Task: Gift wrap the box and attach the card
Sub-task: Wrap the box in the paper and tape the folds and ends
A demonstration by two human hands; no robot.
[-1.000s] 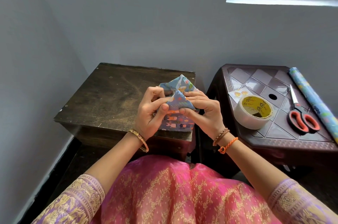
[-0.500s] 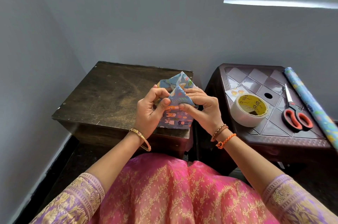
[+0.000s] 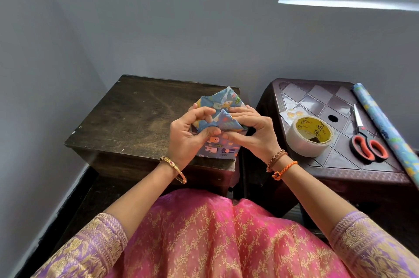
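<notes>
Your left hand and right hand both pinch the box's end flaps flat on the table, creasing them; tape roll near.

The box is sitting at the near right corner of the dark wooden tabletop, wrapped in blue paper covered with little cartoon animals. The near side is looking smooth and done, but the top end is still open, with triangular flaps sticking up, one pointing away and one folding in toward the front. The card is lying flat on the other tabletop to the right, small and white with yellowish round shapes on it, partly tucked behind the tape roll.
</notes>
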